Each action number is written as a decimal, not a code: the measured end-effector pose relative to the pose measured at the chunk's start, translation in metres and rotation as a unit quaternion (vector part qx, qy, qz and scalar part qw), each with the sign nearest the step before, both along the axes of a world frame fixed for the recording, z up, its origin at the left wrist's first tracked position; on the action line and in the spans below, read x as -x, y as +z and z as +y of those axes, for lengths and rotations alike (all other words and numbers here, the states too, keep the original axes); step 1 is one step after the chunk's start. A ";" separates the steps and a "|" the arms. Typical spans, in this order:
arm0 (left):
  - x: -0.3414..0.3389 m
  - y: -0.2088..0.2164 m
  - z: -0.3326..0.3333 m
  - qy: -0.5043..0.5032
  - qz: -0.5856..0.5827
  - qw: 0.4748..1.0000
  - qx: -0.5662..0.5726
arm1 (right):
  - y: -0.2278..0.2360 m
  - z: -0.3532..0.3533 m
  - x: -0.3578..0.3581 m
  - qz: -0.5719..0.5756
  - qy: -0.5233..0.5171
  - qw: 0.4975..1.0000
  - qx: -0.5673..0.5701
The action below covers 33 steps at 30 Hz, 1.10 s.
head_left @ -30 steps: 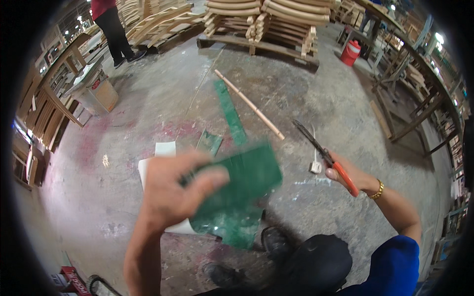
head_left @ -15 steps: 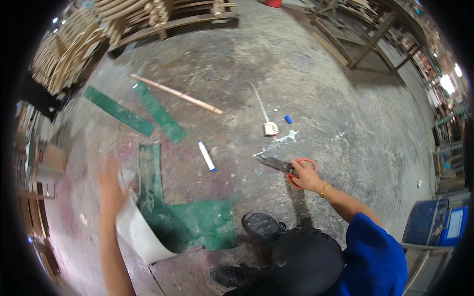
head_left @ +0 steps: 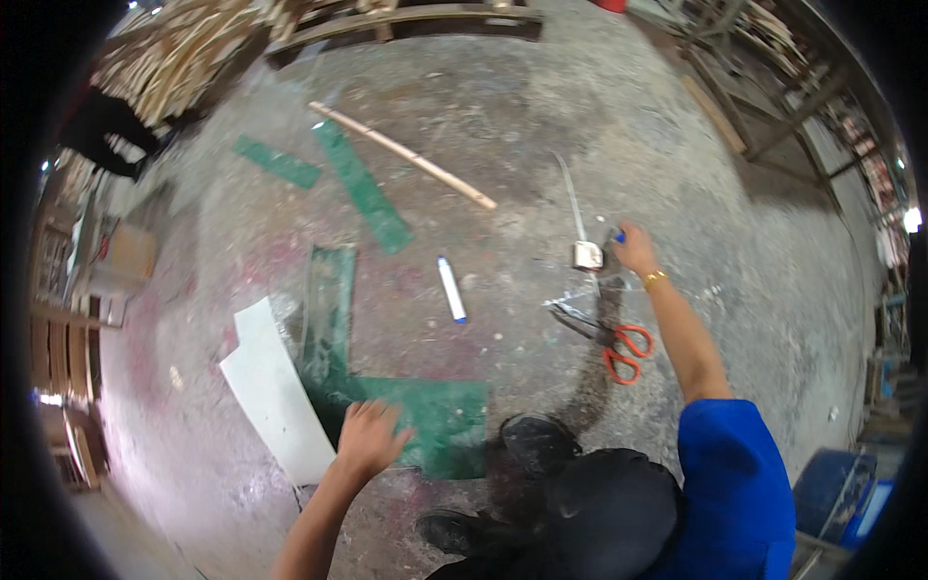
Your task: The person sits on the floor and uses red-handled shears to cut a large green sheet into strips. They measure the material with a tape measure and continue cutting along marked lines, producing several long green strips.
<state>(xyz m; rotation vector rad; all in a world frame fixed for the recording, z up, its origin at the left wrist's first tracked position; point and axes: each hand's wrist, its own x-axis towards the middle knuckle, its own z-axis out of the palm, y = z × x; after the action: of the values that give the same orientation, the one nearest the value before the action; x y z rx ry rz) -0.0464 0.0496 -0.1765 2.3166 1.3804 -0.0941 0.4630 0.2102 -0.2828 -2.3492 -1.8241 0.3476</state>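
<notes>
My right hand [head_left: 635,251] is closed with its fingertips on a small blue cap [head_left: 621,238], just right of the white tape measure [head_left: 587,255], whose blade runs out across the floor. Orange-handled scissors [head_left: 619,350] lie on the concrete nearer to me, their dark blades over some pale scraps. Over the green sheet [head_left: 454,425] hovers my left hand [head_left: 372,437], slightly blurred, fingers apart and holding nothing. One part of that sheet is curled over, showing a white underside [head_left: 280,396]. A white marker [head_left: 451,290] with blue ends lies between the sheet and the scissors.
Two green strips [head_left: 362,188] and a thin wooden stick [head_left: 406,155] lie farther off. Stacked wood on a pallet [head_left: 406,24] stands at the back. A person in dark trousers [head_left: 111,130] is at far left, a metal frame [head_left: 788,126] at far right, my shoe [head_left: 539,445] close by.
My right hand has let go of the scissors, leaving them on the floor, and reached forward to the blue cap. My left hand has moved right, off the white curled part. The view has shifted left.
</notes>
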 end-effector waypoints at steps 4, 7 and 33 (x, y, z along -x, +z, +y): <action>-0.060 -0.047 0.078 0.159 -0.034 0.986 0.025 | -0.025 -0.015 0.020 0.035 -0.056 0.991 -0.114; -0.144 -0.045 0.149 0.289 -0.146 0.944 -0.067 | 0.024 -0.002 -0.039 0.172 -0.169 0.925 -0.293; -0.001 0.035 0.030 0.059 -0.353 0.934 0.000 | 0.117 -0.082 0.251 0.585 0.312 0.749 0.006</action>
<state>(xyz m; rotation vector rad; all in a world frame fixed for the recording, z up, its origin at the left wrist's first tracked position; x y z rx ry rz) -0.0450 0.0795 -0.1415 1.9494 1.1154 0.7072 0.2118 0.1282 -0.1657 -0.8447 -1.6805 1.4648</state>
